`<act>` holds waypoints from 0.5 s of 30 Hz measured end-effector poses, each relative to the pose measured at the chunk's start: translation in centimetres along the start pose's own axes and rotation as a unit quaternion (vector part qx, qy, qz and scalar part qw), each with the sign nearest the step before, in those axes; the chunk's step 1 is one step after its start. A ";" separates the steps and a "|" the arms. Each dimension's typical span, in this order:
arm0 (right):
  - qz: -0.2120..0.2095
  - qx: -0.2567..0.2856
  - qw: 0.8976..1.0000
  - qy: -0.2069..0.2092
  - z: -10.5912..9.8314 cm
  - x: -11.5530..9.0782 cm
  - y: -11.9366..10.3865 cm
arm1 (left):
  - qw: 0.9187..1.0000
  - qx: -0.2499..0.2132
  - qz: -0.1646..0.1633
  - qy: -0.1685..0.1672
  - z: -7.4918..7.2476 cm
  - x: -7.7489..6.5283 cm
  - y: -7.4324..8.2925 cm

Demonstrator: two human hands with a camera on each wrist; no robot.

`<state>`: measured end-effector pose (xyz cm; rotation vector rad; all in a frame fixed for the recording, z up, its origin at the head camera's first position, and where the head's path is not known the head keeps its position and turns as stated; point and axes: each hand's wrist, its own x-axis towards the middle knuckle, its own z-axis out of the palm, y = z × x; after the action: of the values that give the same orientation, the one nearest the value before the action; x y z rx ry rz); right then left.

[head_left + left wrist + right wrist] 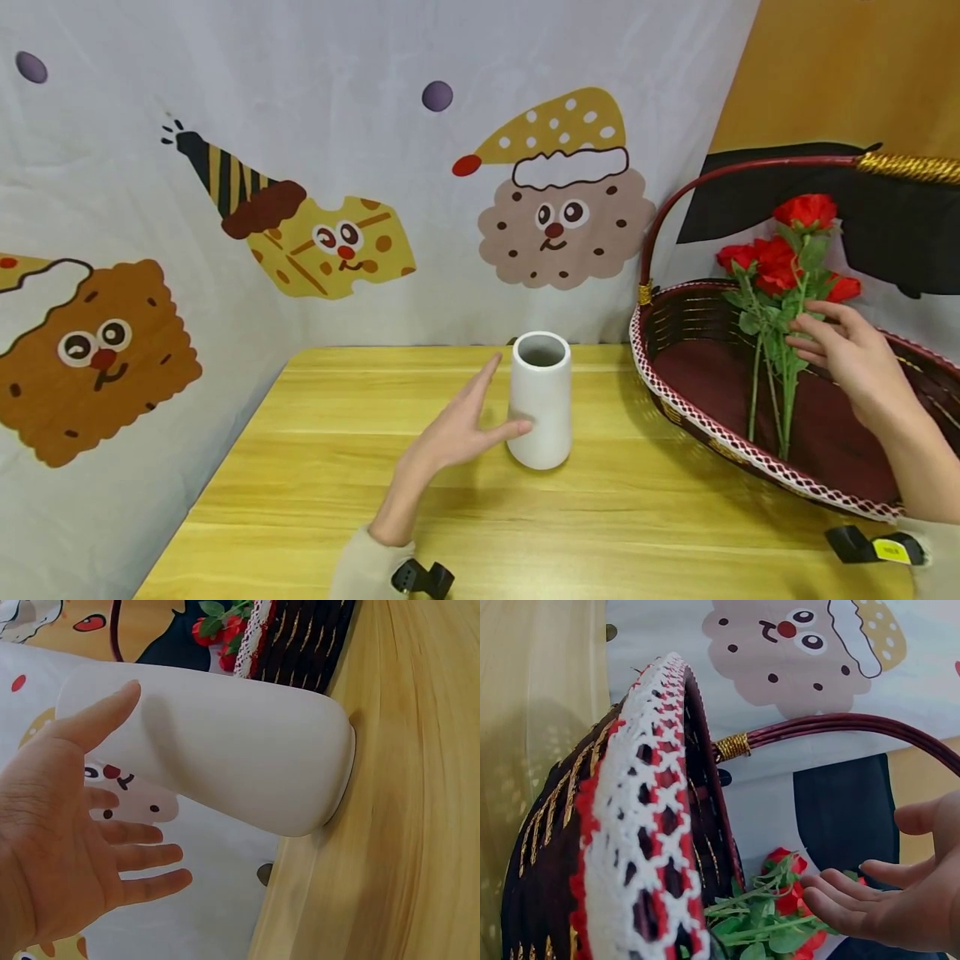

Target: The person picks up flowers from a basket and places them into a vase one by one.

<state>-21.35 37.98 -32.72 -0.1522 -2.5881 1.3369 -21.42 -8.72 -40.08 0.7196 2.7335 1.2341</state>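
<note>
A white vase (542,421) stands upright on the wooden table. My left hand (452,429) is at its left side, fingers spread, with the thumb in front of its lower body. In the left wrist view the thumb overlaps the vase (240,742); I cannot tell if it touches. Several red artificial roses (776,265) with green stems rest inside the dark wicker basket (697,375). Beside their stems my right hand (862,358) reaches in from the right. The right wrist view shows its fingers extended by the roses (787,900), thumb apart.
The basket's tall handle (757,165), wrapped in gold, arches over the roses. White and red lace trims its rim. Behind the table (300,500) hangs a cloth (360,108) printed with cartoon biscuits and cheese.
</note>
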 end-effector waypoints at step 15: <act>0.015 0.060 0.995 -0.075 -1.2 1.6 1.3 | 0.999 -0.035 0.018 -0.016 0.5 0.3 -0.1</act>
<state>-22.59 40.03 -32.89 -0.0739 -2.6269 1.5666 -21.65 -8.33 -40.43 0.7762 2.6499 1.3062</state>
